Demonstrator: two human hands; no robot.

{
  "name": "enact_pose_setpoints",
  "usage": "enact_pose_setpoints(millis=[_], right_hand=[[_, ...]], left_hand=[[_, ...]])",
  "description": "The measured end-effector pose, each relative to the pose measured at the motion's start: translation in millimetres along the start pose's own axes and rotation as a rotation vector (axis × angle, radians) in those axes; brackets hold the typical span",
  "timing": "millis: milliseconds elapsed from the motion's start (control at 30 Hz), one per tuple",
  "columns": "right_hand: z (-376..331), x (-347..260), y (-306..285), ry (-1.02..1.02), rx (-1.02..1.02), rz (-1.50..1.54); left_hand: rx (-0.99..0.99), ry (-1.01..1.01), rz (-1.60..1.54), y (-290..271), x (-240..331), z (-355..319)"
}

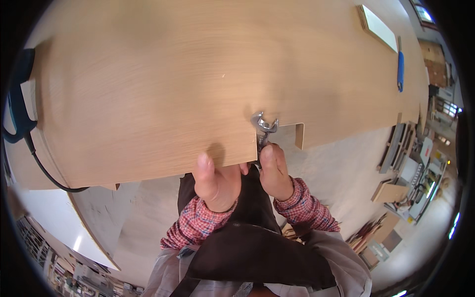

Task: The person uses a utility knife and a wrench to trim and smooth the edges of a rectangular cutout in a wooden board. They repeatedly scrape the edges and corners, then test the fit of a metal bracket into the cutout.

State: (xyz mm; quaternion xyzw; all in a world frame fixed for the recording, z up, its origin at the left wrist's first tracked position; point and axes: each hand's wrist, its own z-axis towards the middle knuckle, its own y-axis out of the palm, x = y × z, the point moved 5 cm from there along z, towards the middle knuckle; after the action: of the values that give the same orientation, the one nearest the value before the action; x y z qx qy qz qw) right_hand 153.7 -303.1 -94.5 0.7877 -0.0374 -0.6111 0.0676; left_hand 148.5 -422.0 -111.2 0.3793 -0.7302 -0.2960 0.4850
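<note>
My right hand (275, 171) is closed around the handle of a shiny metal wrench (263, 124). Its open jaws point away from me, over a rectangular notch cut into the near edge of a large light-brown wooden board (163, 99). Left of that notch, my left hand (215, 183) grips the board's near edge, thumb on top. Most of the left fingers are hidden beneath the board, though a fingertip shows close to the wrench handle. The lower part of the handle is covered by my right hand.
A dark blue power tool (20, 109) with a black cord (49, 174) rests at the board's left end. Far right lie a white-faced offcut (378, 28) and a blue-handled tool (400, 72). Stacked boards (396, 143) and tools stand beyond on the right; a white panel (64, 222) is lower left.
</note>
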Motion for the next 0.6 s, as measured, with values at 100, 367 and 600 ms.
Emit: enact_pose_setpoints(millis=[100,367,600], right_hand=[[8.5,-6.0,-8.4,0.02,-0.083,-0.089],[13.4,-21.6,-11.8,0.082,-0.17,-0.355],[7.8,-36.7,-5.3,0.063,-0.018,-0.407]], left_hand=[[0.019,-0.013,-0.05,-0.1,-4.6,1.6],[0.344,0.265,-0.182,33.4,0.0,11.3],[0.447,0.233,-0.25,47.7,-2.6,9.8]])
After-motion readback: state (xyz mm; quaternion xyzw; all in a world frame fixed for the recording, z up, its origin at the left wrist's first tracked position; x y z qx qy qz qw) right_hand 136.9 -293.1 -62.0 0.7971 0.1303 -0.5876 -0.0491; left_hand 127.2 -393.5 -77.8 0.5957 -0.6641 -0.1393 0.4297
